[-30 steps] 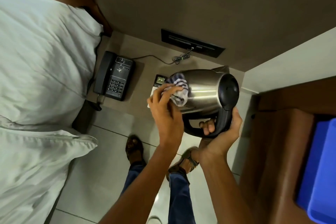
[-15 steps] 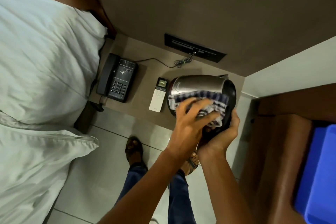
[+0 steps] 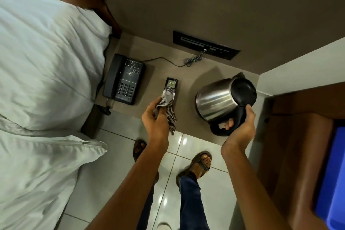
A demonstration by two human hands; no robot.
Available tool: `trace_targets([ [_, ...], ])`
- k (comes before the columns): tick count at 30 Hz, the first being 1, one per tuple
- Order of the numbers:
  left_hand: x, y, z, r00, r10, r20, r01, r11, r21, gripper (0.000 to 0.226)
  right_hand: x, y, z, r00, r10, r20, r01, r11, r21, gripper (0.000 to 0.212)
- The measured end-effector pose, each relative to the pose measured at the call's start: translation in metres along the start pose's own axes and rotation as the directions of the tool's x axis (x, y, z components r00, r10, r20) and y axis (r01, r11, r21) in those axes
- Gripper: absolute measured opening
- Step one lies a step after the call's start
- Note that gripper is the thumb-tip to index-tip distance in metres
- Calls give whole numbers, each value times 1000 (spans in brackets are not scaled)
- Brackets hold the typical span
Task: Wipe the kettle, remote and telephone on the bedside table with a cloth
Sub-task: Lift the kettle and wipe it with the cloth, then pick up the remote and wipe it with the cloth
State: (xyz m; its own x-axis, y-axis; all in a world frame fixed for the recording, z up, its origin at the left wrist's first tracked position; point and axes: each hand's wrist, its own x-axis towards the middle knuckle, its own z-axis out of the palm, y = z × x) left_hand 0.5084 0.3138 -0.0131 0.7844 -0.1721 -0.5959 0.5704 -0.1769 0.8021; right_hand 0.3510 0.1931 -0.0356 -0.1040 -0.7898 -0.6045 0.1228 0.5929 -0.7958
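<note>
You are holding the kettle [image 3: 222,99] by its black handle in your right hand [image 3: 240,125], fingers wrapped tight around the grip. It is sitting at the right end of the bedside table [image 3: 158,73], tipped a little toward you; whether its base is fully resting on the top, you cannot tell from here. Your left hand [image 3: 155,119] is clenching the striped cloth [image 3: 167,102], and the bunched end is touching the lower half of the remote [image 3: 170,89], which is lying flat in the middle of the table. The telephone [image 3: 124,79] is sitting at the left end, just beside the pillow [image 3: 46,52], with its cord [image 3: 164,60] trailing along the back toward the wall socket panel [image 3: 205,45].

Judging from this, you are starting on the remote. The remote is light and loose, so a firm swipe toward you is likely to push it off the front edge onto the tiles. The kettle is the other worry: if you are letting go while it is leaning, it may rock or topple. The hanging tail of the cloth could also snag the remote and drag it.
</note>
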Motion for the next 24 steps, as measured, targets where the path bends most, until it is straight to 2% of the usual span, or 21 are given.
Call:
trace_targets([
  [1, 1, 1, -3, 1000, -21, -19, 20, 999, -26, 33, 0, 4, 0, 1000, -8, -24, 7, 1000, -15, 59],
  [3, 7, 0, -10, 999, 32, -37, -30, 998, 47, 33, -3, 14, -4, 997, -38, -70, 33, 997, -73, 25],
  [4, 12, -1, -14, 997, 64, -44, -60, 995, 81, 34, -5, 19, -5, 994, -72, -83, 64, 993, -95, 21],
  [7, 28, -3, -23, 992, 103, -71, -98, 992, 76, 33, -11, 38, -14, 986, -131, -101, 116, 983, -139, 23],
  [12, 37, 0, -26, 986, 164, 9, -164, 983, 87, 31, -9, 61, -16, 983, -149, -106, 131, 978, -160, 24],
  [20, 54, 7, -42, 984, 171, 51, -176, 979, 104, 29, -8, 88, 0, 987, -105, -123, 74, 969, -237, 14],
  [22, 59, 7, -49, 982, 179, 63, -185, 976, 112, 28, -13, 97, -7, 976, -124, -179, 71, 959, -275, 12],
  [24, 61, 9, -55, 980, 187, 71, -195, 974, 118, 29, -26, 112, -18, 953, -58, -298, 7, 986, -168, 21],
])
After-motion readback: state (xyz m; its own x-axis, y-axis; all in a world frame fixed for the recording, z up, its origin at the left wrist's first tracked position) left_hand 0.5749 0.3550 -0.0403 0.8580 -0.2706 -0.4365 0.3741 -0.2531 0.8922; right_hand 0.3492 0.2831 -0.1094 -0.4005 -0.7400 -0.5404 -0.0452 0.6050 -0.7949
